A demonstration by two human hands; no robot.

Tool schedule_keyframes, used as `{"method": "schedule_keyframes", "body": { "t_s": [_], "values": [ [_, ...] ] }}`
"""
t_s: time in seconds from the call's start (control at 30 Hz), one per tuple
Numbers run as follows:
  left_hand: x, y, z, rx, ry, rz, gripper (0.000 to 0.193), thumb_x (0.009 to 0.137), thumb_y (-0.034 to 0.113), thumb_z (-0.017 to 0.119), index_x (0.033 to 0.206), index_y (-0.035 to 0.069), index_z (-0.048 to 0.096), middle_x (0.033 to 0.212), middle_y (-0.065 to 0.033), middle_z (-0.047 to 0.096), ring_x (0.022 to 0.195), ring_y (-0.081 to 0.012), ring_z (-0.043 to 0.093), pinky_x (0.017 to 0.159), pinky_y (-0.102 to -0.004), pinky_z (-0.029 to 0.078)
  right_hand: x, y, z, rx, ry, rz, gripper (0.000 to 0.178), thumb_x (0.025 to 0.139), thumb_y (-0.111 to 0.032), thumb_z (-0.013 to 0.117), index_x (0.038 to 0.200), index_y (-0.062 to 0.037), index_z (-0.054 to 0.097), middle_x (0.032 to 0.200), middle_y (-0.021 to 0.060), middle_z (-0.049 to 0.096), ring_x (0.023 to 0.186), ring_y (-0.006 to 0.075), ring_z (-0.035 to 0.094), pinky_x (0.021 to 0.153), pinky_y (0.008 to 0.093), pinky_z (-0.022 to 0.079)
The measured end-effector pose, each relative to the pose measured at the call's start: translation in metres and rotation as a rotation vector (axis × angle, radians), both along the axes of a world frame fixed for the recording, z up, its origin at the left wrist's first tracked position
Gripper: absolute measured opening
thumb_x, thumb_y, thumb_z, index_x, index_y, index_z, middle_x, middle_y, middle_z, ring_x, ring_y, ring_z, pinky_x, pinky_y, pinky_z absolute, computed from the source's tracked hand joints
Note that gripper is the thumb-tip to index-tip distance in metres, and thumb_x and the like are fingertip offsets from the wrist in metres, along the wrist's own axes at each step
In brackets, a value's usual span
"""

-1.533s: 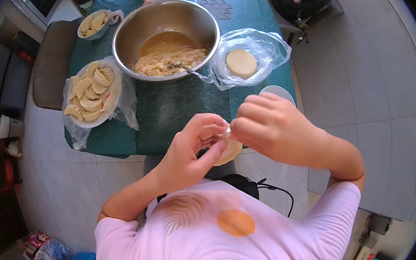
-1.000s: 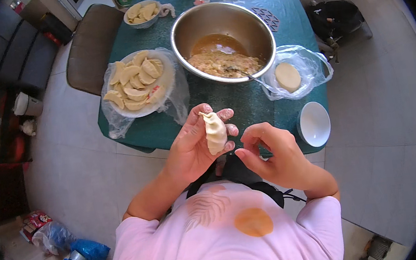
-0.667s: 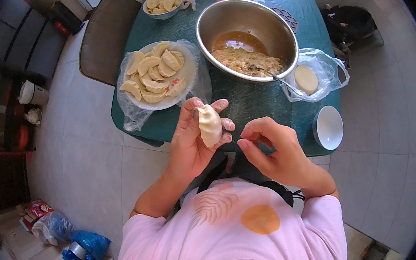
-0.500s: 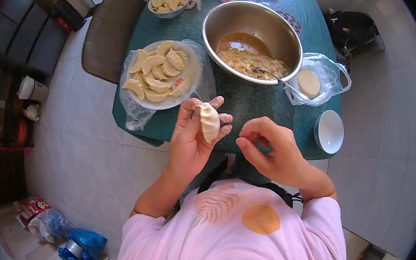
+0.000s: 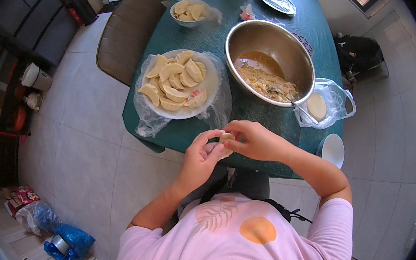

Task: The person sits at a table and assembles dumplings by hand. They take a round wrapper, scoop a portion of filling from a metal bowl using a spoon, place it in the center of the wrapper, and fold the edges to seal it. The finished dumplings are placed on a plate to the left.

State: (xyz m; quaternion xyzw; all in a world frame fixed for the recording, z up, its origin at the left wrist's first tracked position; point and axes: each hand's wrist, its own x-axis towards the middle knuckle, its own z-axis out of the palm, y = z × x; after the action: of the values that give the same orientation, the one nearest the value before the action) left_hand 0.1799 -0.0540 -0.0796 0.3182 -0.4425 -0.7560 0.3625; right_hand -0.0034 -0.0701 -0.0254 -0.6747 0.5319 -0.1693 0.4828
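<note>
A pale, folded dumpling (image 5: 226, 139) is pinched between both hands over the table's near edge. My left hand (image 5: 204, 150) grips it from the left with the fingers curled round. From the right, the thumb and fingers of my right hand (image 5: 250, 138) close on its upper edge. The fingers hide much of it. Beyond my left hand, a white plate (image 5: 210, 93) lined with clear plastic bears several finished dumplings (image 5: 174, 80). Farther right, a large steel bowl (image 5: 303, 42) holds minced filling (image 5: 266, 82) with liquid and a spoon (image 5: 304, 112).
A clear plastic bag (image 5: 330, 99) with round dough wrappers (image 5: 316, 106) lies right of the steel bowl. A white bowl (image 5: 331, 151) stands at the right table edge. More dumplings fill a small bowl (image 5: 190, 23) at the back. A brown chair (image 5: 128, 34) stands at the table's left.
My right hand has moved to the dumpling and now pinches it together with my left. Both hands sit lower in the picture, and the view has shifted, moving the table things right and down.
</note>
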Motion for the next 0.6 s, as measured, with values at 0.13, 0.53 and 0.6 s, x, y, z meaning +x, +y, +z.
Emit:
{"method": "schedule_keyframes", "body": {
  "t_s": [0.13, 0.53, 0.6],
  "values": [
    [0.009, -0.006, -0.005, -0.129, 0.095, 0.101, 0.042, 0.089, 0.003, 0.053, 0.127, 0.0, 0.037, 0.126, -0.0127, 0.044, 0.115, -0.0211, 0.049, 0.092, -0.0343, 0.046, 0.009, -0.02, -0.012, 0.206, -0.207, -0.047, 0.025, 0.086, -0.02, 0.061, 0.098, 0.0016, 0.058, 0.084, 0.0084, 0.064, 0.076, 0.0139, 0.061, 0.068, 0.0276, 0.05],
    [0.039, -0.007, 0.004, 0.208, 0.357, 0.171, 0.04, 0.084, 0.001, 0.055, 0.12, 0.003, 0.039, 0.125, -0.0202, 0.044, 0.109, -0.036, 0.053, 0.094, -0.0422, 0.044, 0.025, -0.141, 0.026, 0.208, -0.053, -0.257, 0.027, 0.085, -0.014, 0.06, 0.101, 0.0062, 0.056, 0.091, 0.0097, 0.059, 0.083, 0.0163, 0.062, 0.066, 0.0265, 0.056],
    [0.042, -0.005, 0.001, 0.231, 0.327, 0.162, 0.035, 0.085, 0.001, 0.054, 0.117, 0.003, 0.041, 0.123, -0.02, 0.046, 0.108, -0.0353, 0.054, 0.093, -0.0421, 0.045, 0.038, -0.148, 0.016, 0.284, 0.009, -0.225, 0.028, 0.083, -0.013, 0.062, 0.101, 0.0071, 0.056, 0.09, 0.0105, 0.059, 0.081, 0.0171, 0.063, 0.066, 0.0268, 0.056]
  ]
}}
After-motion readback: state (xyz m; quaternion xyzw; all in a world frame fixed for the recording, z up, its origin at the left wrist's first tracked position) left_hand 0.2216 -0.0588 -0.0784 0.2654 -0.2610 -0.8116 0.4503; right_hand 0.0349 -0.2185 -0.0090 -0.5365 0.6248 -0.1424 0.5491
